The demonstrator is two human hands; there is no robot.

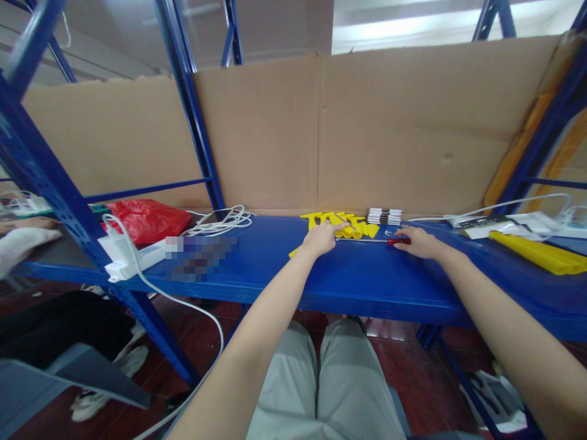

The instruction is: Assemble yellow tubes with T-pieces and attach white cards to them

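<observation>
One screwdriver (398,241) pinched in right hand (422,243); yellow parts (356,231), uncountably bunched, partly covered by left hand (322,239), grip unclear.

The bare left arm (257,330) and bare right arm (498,318) stretch over the smooth blue tabletop (268,256). Above its far half, the left hand (321,239) faces palm down and the right hand (419,242) curls its fingers in a grip.
</observation>
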